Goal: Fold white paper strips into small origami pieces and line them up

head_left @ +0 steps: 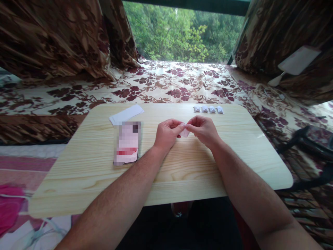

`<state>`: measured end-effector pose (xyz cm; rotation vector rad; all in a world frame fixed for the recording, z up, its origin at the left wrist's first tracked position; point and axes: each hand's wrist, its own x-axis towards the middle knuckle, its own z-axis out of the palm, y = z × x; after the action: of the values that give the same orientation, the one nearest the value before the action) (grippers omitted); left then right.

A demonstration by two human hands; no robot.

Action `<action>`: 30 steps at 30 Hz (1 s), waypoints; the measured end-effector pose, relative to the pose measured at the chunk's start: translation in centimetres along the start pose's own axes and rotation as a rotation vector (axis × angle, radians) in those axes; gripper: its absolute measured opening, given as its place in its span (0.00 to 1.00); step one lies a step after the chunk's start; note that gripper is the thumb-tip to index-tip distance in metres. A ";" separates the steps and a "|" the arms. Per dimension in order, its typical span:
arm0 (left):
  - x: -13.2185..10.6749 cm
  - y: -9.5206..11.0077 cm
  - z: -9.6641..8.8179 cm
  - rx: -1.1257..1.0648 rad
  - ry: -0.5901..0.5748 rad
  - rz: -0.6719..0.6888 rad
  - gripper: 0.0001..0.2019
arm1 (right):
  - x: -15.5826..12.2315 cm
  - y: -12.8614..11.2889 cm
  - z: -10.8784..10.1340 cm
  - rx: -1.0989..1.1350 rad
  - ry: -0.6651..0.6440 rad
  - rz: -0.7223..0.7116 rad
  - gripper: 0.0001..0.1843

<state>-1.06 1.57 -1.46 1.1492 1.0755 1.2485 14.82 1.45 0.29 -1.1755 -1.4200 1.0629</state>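
Over the middle of the wooden table [182, 166], a small folded piece of white paper [185, 132] is pinched between both hands. My left hand [168, 133] grips its left upper side with thumb and fingers closed. On the opposite side, my right hand [203, 129] pinches its upper right corner. The fingertips of the two hands nearly meet at the top, and they hide part of the folds. Beyond my right hand, several small folded white paper pieces [208, 109] stand in a row near the table's far edge.
Left of my hands lies a smartphone [127, 142], its screen blurred out. Behind it rest white paper strips [126, 114]. A floral-covered ledge [179, 81] runs along the window behind the table. A black chair-like frame [309, 142] stands to the right.
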 end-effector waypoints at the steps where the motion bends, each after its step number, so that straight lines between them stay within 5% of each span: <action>1: 0.0 0.0 0.0 -0.005 -0.001 -0.004 0.16 | 0.0 0.1 0.0 0.004 -0.004 -0.006 0.12; 30: -0.7 0.3 0.7 -0.058 -0.021 -0.044 0.15 | 0.0 -0.2 0.1 -0.072 0.057 0.018 0.08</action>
<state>-0.40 0.88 -1.08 1.0873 1.0370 1.2235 14.69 1.45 0.43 -1.2630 -1.4158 0.9902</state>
